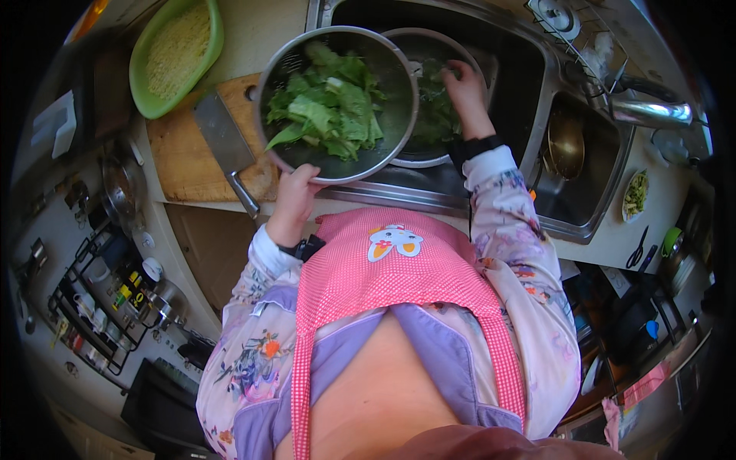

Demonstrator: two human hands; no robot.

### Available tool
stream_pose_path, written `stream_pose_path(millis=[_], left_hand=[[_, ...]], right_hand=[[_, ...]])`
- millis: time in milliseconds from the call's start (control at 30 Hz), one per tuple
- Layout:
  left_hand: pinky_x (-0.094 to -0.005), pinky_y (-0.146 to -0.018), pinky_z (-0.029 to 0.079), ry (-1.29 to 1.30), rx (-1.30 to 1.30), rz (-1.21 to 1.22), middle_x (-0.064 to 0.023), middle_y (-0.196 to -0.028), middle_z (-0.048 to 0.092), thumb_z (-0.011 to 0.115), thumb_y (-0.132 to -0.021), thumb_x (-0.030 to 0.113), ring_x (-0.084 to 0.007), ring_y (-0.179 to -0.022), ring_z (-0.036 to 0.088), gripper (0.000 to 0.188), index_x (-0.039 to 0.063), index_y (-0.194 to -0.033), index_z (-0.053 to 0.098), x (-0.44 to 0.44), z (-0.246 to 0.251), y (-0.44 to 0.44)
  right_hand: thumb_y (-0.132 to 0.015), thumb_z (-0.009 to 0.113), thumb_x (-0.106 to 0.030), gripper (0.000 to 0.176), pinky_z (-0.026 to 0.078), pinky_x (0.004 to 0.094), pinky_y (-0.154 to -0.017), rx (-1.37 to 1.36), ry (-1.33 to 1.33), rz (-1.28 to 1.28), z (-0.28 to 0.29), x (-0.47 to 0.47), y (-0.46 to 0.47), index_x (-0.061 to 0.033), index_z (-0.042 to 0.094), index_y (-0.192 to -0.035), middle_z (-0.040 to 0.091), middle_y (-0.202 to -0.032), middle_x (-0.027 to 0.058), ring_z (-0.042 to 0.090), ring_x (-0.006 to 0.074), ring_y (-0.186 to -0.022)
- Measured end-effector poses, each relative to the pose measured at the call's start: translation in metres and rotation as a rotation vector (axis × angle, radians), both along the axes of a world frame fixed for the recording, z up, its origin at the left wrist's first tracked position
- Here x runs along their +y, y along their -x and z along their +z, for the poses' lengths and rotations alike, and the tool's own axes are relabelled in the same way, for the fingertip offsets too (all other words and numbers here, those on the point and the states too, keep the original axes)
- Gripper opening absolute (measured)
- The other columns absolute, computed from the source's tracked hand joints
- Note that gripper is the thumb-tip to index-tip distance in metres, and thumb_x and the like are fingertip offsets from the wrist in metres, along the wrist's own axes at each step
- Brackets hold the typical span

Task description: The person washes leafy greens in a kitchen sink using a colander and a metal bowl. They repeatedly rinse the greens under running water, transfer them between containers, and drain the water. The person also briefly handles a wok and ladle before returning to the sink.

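My left hand (296, 195) grips the near rim of a metal colander (402, 138), which holds leafy greens (339, 109). The colander overlaps the left side of a second round metal vessel (443, 158) in the large sink basin, where more dark greens (434, 103) lie. Over that vessel's right side is my right hand (464, 89), fingers bent down; whether they pinch a leaf cannot be seen. To the left, a cleaver (224, 132) lies on a wooden cutting board (184, 167), its handle towards me.
A green plastic basket (138, 75) of pale chopped food stands beyond the board. A brass-coloured bowl (566, 144) sits in the smaller right basin, near the faucet (650, 110). A small plate of greens (635, 195) and black scissors (636, 253) lie on the right counter.
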State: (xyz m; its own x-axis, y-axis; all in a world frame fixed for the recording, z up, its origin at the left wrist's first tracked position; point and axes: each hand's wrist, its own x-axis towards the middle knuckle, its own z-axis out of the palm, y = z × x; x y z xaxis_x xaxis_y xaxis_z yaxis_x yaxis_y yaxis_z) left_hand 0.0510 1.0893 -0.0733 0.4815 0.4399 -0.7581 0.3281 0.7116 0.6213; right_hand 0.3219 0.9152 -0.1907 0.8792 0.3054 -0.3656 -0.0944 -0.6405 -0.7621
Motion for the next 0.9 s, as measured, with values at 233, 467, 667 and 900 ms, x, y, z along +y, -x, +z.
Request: stream_pose_path(millis=[233,467,667,900], left_hand=[[-0.0403,-0.076,0.051,0.012,-0.058,0.102,-0.0138,-0.100,0.056,0.044,-0.077,0.000,-0.0274,-0.089,0.059,0.030,-0.006,-0.106,0.048,0.021,0.020,0.000],[-0.0426,-0.077,0.051,-0.001,-0.108,0.098,-0.0142,-0.101,0.056,0.043,-0.077,0.000,-0.0280,-0.090,0.059,0.032,-0.006,-0.108,0.046,0.025,0.018,-0.007],[-0.0420,-0.077,0.050,0.018,-0.129,0.090,-0.0135,-0.098,0.059,0.044,-0.079,0.001,-0.0270,-0.088,0.060,0.026,-0.005,-0.103,0.051,0.026,0.012,0.000],[-0.0423,-0.079,0.050,0.051,-0.162,0.088,-0.0135,-0.097,0.060,0.043,-0.080,0.002,-0.0270,-0.087,0.061,0.024,-0.004,-0.101,0.053,0.023,0.013,0.004]], right_hand=[[-0.068,0.068,-0.036,0.069,0.033,0.0555,-0.094,0.048,0.446,0.496,-0.064,0.035,0.038,-0.0208,0.040,-0.129,0.008,-0.139,0.0238,0.022,0.0548,-0.118],[-0.069,0.053,-0.007,0.033,0.044,0.0443,-0.077,-0.065,0.246,0.614,-0.059,0.036,0.055,-0.0067,0.058,-0.102,0.056,-0.097,0.0155,0.048,0.0360,-0.103],[-0.069,0.066,-0.030,0.065,0.035,0.0564,-0.089,0.044,0.621,0.557,-0.022,0.007,0.036,-0.0174,0.041,-0.128,0.020,-0.135,0.0216,0.033,0.0485,-0.114],[-0.069,0.065,-0.028,0.056,0.045,0.0470,-0.082,0.052,0.690,0.782,-0.054,0.014,0.085,-0.0143,0.047,-0.120,0.033,-0.127,0.0205,0.047,0.0474,-0.101]])
